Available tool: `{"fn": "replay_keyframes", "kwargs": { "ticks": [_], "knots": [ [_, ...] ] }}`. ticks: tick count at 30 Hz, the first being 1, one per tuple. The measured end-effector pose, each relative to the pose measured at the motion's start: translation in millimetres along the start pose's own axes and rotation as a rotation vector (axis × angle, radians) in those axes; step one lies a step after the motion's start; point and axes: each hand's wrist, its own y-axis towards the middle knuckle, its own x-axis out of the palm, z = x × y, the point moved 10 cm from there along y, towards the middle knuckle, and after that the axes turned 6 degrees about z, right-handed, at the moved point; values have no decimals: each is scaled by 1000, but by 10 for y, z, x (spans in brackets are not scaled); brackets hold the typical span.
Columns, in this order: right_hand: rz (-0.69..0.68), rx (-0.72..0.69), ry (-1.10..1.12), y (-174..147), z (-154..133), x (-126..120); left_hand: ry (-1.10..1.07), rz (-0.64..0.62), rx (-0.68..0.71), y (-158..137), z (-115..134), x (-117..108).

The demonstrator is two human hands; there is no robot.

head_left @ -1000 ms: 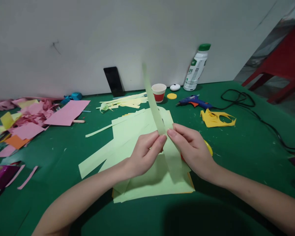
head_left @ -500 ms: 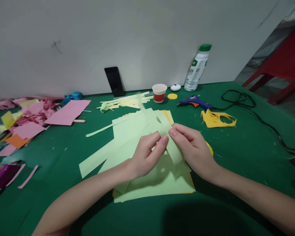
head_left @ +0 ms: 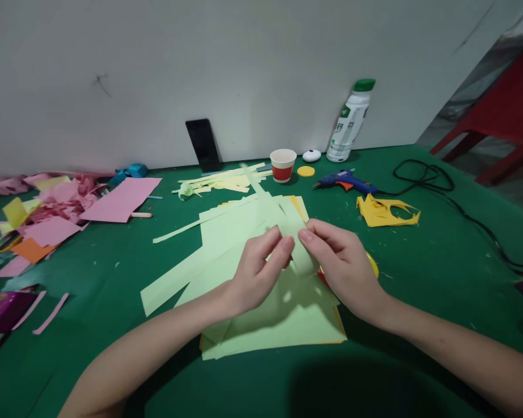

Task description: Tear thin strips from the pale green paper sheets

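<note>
Over the stacked paper, my left hand [head_left: 261, 267] and my right hand [head_left: 346, 267] face each other, close together, fingers closed in pinches. Between them is a pale green paper strip [head_left: 293, 223], with its lower part curved down. The right thumb and forefinger grip the strip's right edge. The left fingertips pinch at its left side, their exact contact partly hidden. Beneath lie light green paper sheets [head_left: 253, 334] with yellow-orange edges showing below them. A yellow and red object [head_left: 372, 265], mostly hidden, sits under my right hand.
Behind the stack are cut strips [head_left: 226, 181], a paper cup [head_left: 283, 166], a phone [head_left: 203, 144] and a bottle [head_left: 350, 125] against the wall. A blue glue gun [head_left: 346, 180] trails a cord right, near yellow paper scrap [head_left: 386, 211]. Pink scraps [head_left: 56, 203] lie left.
The strip's lower end has curled up and under, nearer my fingers. My left hand has shifted slightly left, and more of the red part under my right hand shows.
</note>
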Motion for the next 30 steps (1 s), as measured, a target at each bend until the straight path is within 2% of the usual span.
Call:
{"fn": "replay_keyframes", "kwargs": {
  "ticks": [4, 9, 13, 16, 21, 26, 30],
  "knots": [
    [-37, -23, 24, 14, -36, 8, 8, -54, 35, 21, 68, 7],
    [-129, -22, 11, 20, -49, 66, -80, -199, 35, 9, 138, 91],
    [-78, -49, 9, 2, -62, 47, -79, -154, 27, 0, 142, 60],
    [-52, 6, 56, -13, 2, 51, -72, -121, 26, -5, 141, 46],
    [-103, 2, 72, -15, -29, 90, -58, -36, 65, 12, 158, -33],
    [-63, -30, 32, 18, -71, 7, -20, -102, 120, 5, 214, 21],
    [-96, -23, 61, 15, -43, 22, 15, -85, 111, 5, 216, 16]
  ]
}}
